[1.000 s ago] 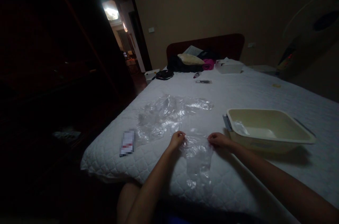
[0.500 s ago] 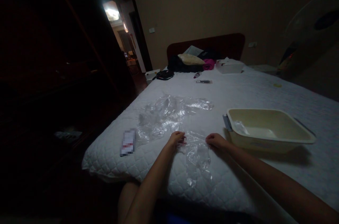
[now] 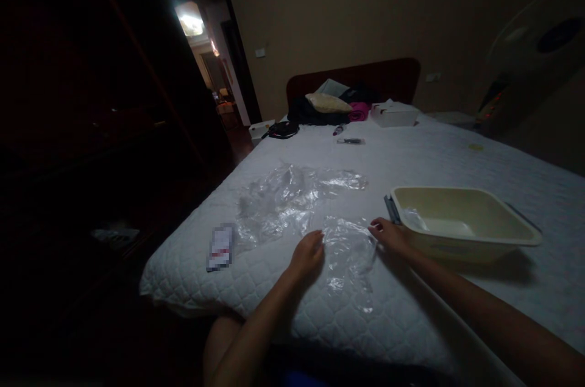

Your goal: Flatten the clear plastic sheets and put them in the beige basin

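A clear plastic bag (image 3: 348,253) lies flat on the white quilted bed (image 3: 411,155) in front of me. My left hand (image 3: 308,252) rests on the bag's left edge with its fingers loosely bent. At the bag's upper right corner my right hand (image 3: 388,233) pinches the plastic, close to the cream plastic basin (image 3: 461,225). A larger heap of crumpled clear plastic (image 3: 287,195) lies just beyond the bag.
A small flat packet (image 3: 220,245) lies near the bed's left corner. Pillows, dark and pink clothes (image 3: 333,108) and a white box (image 3: 393,114) sit by the headboard. A fan (image 3: 539,39) stands at the right. The room to the left is dark, with a lit doorway (image 3: 192,21).
Both hands have spread apart and moved slightly away from me, and the bag now lies wider and flatter between them. My left hand has loosened from a pinch.
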Demonstrator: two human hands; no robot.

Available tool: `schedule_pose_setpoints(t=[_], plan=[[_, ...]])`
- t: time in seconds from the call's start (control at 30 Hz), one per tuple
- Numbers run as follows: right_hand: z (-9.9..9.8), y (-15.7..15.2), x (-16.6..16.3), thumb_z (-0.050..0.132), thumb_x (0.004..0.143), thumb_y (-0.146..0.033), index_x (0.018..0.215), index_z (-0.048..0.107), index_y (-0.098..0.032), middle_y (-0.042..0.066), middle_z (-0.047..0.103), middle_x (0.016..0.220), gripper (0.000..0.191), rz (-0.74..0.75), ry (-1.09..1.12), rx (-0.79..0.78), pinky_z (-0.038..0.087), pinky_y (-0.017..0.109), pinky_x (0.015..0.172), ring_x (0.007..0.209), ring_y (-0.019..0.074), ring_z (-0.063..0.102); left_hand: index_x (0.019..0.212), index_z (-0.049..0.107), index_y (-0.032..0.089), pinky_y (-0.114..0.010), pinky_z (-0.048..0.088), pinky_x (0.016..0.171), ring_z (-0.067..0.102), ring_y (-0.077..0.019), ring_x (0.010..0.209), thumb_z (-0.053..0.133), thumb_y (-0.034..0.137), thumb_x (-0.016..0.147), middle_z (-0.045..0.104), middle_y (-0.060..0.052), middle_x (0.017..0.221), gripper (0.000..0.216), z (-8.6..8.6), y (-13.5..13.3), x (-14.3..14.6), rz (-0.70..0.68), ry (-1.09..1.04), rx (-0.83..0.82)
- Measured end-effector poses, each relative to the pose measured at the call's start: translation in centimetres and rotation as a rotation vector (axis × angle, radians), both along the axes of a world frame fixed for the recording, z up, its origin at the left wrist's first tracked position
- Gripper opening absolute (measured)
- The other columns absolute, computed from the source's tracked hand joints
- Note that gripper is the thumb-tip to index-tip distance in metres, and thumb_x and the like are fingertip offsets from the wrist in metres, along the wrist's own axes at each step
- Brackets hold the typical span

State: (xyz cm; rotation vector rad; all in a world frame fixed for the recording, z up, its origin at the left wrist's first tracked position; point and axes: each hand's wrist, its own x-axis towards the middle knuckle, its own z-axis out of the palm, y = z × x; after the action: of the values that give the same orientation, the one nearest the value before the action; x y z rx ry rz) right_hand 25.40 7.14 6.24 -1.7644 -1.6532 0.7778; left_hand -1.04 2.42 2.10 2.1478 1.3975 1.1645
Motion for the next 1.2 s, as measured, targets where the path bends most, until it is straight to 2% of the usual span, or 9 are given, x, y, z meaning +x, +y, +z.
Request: schedule_pose_setpoints(t=[0.13,0.33,0.43,0.53,0.73,0.87,0.97,1.03,1.2], plan=[[0.5,-0.7,-0.7,0.049,0.074,-0.030,0.084,0.060,-0.013,0.010,0.063,0.081,0.023,0.262,-0.178,0.187,0.043,0.028,0.067,0.074,0.0185,0.058,0.116,0.050,0.019,-0.041,0.035,0.099,0.042,-0.0199,0.118,0.043,0.022,0.083,0.049,-0.008,0.124,0.034,-1.1,-0.7,0.0,-0.137,0.233,0.116],[1.4,-1.8,-0.5,0.051,0.074,-0.037,0.083,0.062,-0.013,0.006,0.065,0.070,0.027,0.532,-0.148,-0.087,0.042,0.025,0.058,0.064,0.0168,0.058,0.115,0.051,0.019,-0.044,0.030,0.101,0.041,-0.0222,0.118,0.045,0.022,0.082,0.048,-0.010,0.125,0.033,-1.0,-1.4,-0.6,-0.114,0.240,0.127],[1.7,-2.1,0.8,0.055,0.071,-0.033,0.072,0.063,-0.013,0.006,0.064,0.064,0.021,0.571,-0.246,-0.249,0.039,0.024,0.054,0.059,0.0164,0.057,0.114,0.052,0.021,-0.044,0.030,0.101,0.041,-0.0231,0.118,0.047,0.022,0.081,0.047,-0.010,0.125,0.033,-0.9,-1.8,-0.8,-0.109,0.179,0.092],[1.8,-2.2,2.0,0.057,0.070,-0.029,0.063,0.062,-0.014,0.006,0.064,0.061,0.017,0.564,-0.340,-0.315,0.037,0.024,0.051,0.055,0.0159,0.056,0.112,0.054,0.021,-0.047,0.029,0.101,0.042,-0.0239,0.117,0.048,0.021,0.080,0.049,-0.010,0.124,0.033,-0.9,-2.0,-0.8,-0.116,0.139,0.063],[2.6,-2.5,0.8,0.061,0.066,-0.022,0.066,0.063,-0.016,0.008,0.064,0.072,0.007,0.490,-0.516,-0.095,0.039,0.025,0.059,0.067,0.0191,0.058,0.112,0.054,0.021,-0.046,0.026,0.103,0.040,-0.0237,0.119,0.047,0.021,0.080,0.049,-0.009,0.124,0.033,-1.2,-1.9,-0.7,-0.118,0.154,0.035],[2.6,-3.9,-1.3,0.058,0.068,-0.024,0.075,0.064,-0.016,0.008,0.064,0.078,0.011,0.602,-0.529,-0.035,0.039,0.026,0.061,0.071,0.0187,0.056,0.114,0.053,0.020,-0.046,0.026,0.102,0.040,-0.0235,0.119,0.046,0.021,0.080,0.049,-0.010,0.124,0.034,-1.3,-2.0,-0.7,-0.115,0.178,0.060],[1.7,-4.7,-1.9,0.064,0.057,-0.018,0.067,0.064,-0.016,0.003,0.062,0.066,0.011,0.726,-0.536,-0.205,0.038,0.023,0.053,0.059,0.0144,0.053,0.113,0.053,0.020,-0.046,0.027,0.102,0.042,-0.0237,0.117,0.046,0.020,0.080,0.050,-0.010,0.123,0.034,-1.2,-2.1,-0.7,-0.111,0.175,0.072],[0.7,-4.8,-1.5,0.066,0.051,-0.014,0.061,0.064,-0.016,-0.001,0.058,0.057,0.011,0.746,-0.521,-0.318,0.037,0.021,0.050,0.052,0.0113,0.050,0.113,0.053,0.021,-0.047,0.028,0.102,0.042,-0.0239,0.117,0.047,0.020,0.080,0.049,-0.010,0.123,0.034,-1.0,-2.2,-0.7,-0.114,0.151,0.060],[-1.0,-3.9,0.1,0.067,0.051,-0.021,0.060,0.065,-0.016,-0.003,0.056,0.053,0.011,0.747,-0.414,-0.417,0.035,0.019,0.048,0.047,0.0085,0.046,0.114,0.053,0.022,-0.046,0.027,0.102,0.041,-0.0236,0.118,0.048,0.019,0.077,0.048,-0.009,0.125,0.037,-0.4,-2.5,-0.8,-0.124,0.091,0.019]])
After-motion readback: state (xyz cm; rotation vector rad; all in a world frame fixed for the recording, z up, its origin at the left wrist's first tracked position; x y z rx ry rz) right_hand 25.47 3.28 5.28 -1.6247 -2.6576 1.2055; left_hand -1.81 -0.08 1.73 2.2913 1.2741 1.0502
